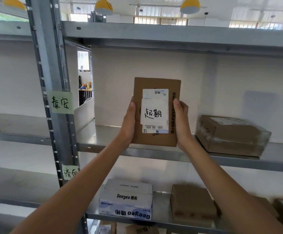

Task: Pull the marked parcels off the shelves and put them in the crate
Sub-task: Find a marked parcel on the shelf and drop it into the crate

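Left hand (pixel 129 122) and right hand (pixel 181 122) grip one marked parcel (pixel 156 139); one taped box (pixel 233 135) sits beside.

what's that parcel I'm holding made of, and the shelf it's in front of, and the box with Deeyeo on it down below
Held parcel: plain brown cardboard, matte, with a white paper note stuck on its label. Shelf: looks like grey galvanised steel, going by its dull sheen and punched uprights. Deeyeo box: seems to be printed white paperboard, smooth and faintly glossy, with blue patches; coated or not, hard to say.
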